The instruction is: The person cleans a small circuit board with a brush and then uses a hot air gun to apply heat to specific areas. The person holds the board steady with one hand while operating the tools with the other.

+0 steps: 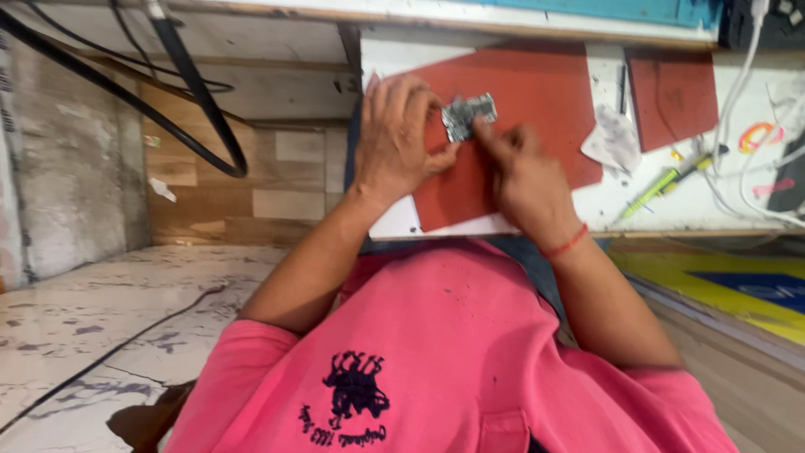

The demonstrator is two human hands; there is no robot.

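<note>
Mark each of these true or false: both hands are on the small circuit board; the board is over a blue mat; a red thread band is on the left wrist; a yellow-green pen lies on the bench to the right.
1. Both hands are on the small circuit board. True: the left hand and right hand both touch it.
2. The board is over a blue mat. False: the mat is red.
3. A red thread band is on the left wrist. False: the red thread band is on the right wrist.
4. A yellow-green pen lies on the bench to the right. True.
</note>
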